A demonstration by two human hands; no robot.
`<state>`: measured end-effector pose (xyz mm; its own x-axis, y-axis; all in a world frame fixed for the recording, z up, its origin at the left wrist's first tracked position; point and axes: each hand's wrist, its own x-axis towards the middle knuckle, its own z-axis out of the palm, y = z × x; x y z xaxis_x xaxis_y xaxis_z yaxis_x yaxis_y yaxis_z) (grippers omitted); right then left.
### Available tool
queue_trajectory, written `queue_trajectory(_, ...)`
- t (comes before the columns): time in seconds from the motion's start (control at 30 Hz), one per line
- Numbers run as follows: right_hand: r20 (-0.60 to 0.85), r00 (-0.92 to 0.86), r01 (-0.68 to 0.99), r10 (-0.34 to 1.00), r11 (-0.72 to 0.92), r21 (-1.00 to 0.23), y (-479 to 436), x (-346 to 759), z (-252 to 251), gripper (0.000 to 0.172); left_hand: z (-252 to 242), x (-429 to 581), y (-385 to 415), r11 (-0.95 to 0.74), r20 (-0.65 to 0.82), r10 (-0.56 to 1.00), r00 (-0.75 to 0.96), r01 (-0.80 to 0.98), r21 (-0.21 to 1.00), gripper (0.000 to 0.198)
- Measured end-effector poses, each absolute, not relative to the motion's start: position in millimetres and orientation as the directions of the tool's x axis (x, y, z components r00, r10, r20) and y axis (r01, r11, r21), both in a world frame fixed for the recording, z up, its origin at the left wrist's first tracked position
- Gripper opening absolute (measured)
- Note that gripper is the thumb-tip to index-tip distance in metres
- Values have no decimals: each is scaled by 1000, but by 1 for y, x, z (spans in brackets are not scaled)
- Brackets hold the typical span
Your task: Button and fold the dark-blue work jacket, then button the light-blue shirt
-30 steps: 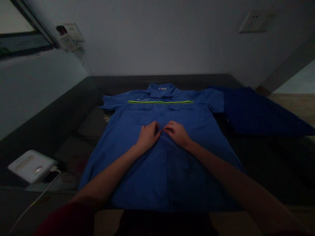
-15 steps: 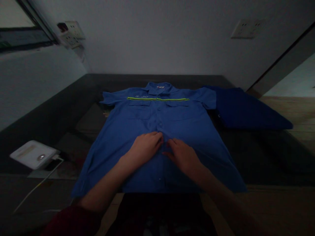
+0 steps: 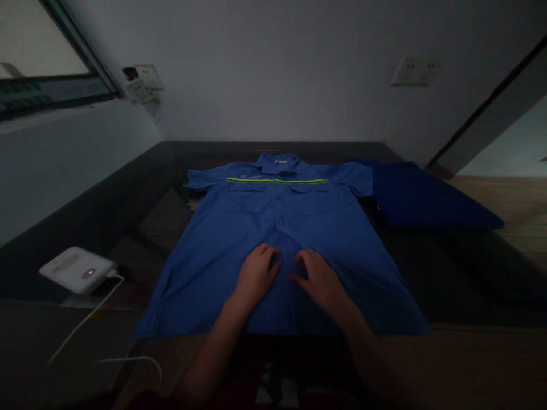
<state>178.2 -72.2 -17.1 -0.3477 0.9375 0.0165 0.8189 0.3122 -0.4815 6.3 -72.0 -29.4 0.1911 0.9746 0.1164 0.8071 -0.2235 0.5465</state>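
A blue short-sleeved shirt (image 3: 265, 199) with a yellow-green stripe lies spread flat, collar at the far side, on a dark table (image 3: 453, 279). Over its lower middle, left of the button strip, is my left hand (image 3: 257, 273), thumb and fingers apart with nothing visible between them. Just right of the strip, my right hand (image 3: 317, 279) curves the same way, its thumb and fingers apart. Both hands are at the cloth; whether the fingertips press on it is hard to tell in the dim light.
Darker blue folded cloth (image 3: 427, 196) lies right of the shirt. A white device (image 3: 79, 269) with a plugged-in white cable (image 3: 85, 323) sits at the left. Wall sockets (image 3: 414, 72) are on the wall behind the table.
My left hand has moved slightly down and its fingers have opened off the button strip. My right hand has shifted slightly down. The view has tilted up a little.
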Motion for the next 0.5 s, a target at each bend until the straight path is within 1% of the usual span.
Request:
queue_trajectory(0.07,-7,-351,802,936,297,-519,-72,181,-15,21,-27,8,-72,-197,96,980,173,819,538,15)
queue_trajectory(0.1,-21,-342,806,940,282,-520,-73,181,-14,23,-25,9,-72,-184,78,983,168,830,527,15)
queue_trajectory(0.13,-35,-329,820,944,267,-507,-73,180,-13,27,-22,11,-72,-172,54,984,168,843,510,16)
queue_trajectory(0.2,-57,-299,865,952,246,-438,-75,174,-10,32,-15,14,-72,-155,-6,984,177,877,455,16)
queue_trajectory(0.23,-63,-281,890,958,236,-390,-75,171,-10,31,-11,15,-72,-151,-34,983,181,894,421,16)
queue_trajectory(0.33,-53,-215,942,975,193,-276,-73,160,-10,20,-3,18,-70,-142,-84,980,179,933,331,14)
queue_trajectory(0.4,-29,-179,952,983,166,-258,-70,157,-13,18,-2,18,-69,-132,-87,982,166,942,308,12)
queue_trajectory(0.5,7,-173,941,985,167,-296,-67,160,-16,11,-5,16,-67,-142,-65,983,174,928,344,9)
